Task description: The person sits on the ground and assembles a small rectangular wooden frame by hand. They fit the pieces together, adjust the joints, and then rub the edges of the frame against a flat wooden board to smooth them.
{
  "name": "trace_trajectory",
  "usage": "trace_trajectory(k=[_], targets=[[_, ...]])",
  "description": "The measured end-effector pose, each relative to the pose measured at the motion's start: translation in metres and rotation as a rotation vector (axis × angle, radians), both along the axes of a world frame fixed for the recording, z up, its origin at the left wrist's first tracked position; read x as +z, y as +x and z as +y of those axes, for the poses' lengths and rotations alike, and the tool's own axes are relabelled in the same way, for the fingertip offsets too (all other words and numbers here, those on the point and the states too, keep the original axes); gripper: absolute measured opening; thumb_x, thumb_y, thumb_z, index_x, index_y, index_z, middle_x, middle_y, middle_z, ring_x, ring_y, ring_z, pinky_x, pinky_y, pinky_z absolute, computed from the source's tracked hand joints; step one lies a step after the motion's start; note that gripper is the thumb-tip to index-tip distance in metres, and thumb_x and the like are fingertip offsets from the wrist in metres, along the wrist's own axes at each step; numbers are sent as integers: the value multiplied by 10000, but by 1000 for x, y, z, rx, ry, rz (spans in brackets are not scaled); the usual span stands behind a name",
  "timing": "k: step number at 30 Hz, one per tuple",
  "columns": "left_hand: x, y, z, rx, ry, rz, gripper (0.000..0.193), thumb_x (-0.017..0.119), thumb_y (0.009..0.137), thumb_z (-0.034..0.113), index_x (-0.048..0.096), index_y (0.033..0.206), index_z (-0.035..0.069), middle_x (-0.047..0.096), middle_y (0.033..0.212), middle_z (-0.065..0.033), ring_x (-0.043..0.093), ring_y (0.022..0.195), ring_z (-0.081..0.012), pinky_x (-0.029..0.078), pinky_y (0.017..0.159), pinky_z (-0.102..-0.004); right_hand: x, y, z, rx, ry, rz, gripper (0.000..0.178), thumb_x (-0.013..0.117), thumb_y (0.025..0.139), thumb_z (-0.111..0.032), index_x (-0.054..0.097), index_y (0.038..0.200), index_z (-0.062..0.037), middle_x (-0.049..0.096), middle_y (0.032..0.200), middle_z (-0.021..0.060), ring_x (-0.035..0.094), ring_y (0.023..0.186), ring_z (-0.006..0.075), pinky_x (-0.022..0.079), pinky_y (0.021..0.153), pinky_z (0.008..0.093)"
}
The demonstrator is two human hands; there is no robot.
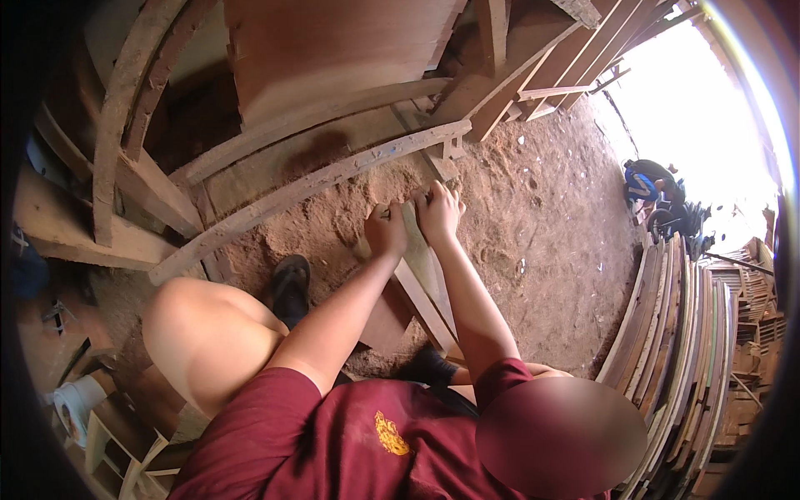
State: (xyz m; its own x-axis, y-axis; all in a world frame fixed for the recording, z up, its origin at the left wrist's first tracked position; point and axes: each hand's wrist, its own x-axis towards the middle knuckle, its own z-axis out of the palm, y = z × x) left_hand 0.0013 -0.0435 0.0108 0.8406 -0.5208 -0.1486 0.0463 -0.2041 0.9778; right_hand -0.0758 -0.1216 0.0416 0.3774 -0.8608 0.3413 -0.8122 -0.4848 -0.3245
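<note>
A long, narrow wooden board [427, 265] with a greyish face slopes up from between my legs, its far end between my hands. My left hand [387, 232] is closed in a fist at the board's left edge. On the right edge, near the far end, my right hand [439, 216] is closed with its fingers bent. A small dark bit shows at the fingers of each hand; what they grip is mostly hidden. Beside the board, a pale wooden strip [419, 302] runs back toward my body.
A curved wooden beam [317, 194] of a large frame arches ahead and left. Sawdust-covered ground [533, 225] spreads to the right. Stacked long planks [667, 350] lie at the right, with a motorbike [667, 212] beyond. My left foot in a dark sandal [291, 287] rests near the beam.
</note>
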Motion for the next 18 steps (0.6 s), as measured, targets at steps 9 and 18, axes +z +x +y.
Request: trace_trajectory(k=[9,18], targets=[[-19,22,-5,6,249,-70,463,703,885,554,670,865,93,739,899,-122,710,839,-326,538,716,-464,16,-67,59,136,96,-42,206,714,890,-315,673,941,-120,700,994,78,582,1068,323,374,968,492],[-50,63,-2,-85,119,283,958,895,679,594,531,1343,7,628,1316,-198,617,1190,-317,493,1041,-456,5,-306,55,-563,767,-742,367,578,1023,-376,672,885,-50,702,804,76,635,660,200,490,573,386]])
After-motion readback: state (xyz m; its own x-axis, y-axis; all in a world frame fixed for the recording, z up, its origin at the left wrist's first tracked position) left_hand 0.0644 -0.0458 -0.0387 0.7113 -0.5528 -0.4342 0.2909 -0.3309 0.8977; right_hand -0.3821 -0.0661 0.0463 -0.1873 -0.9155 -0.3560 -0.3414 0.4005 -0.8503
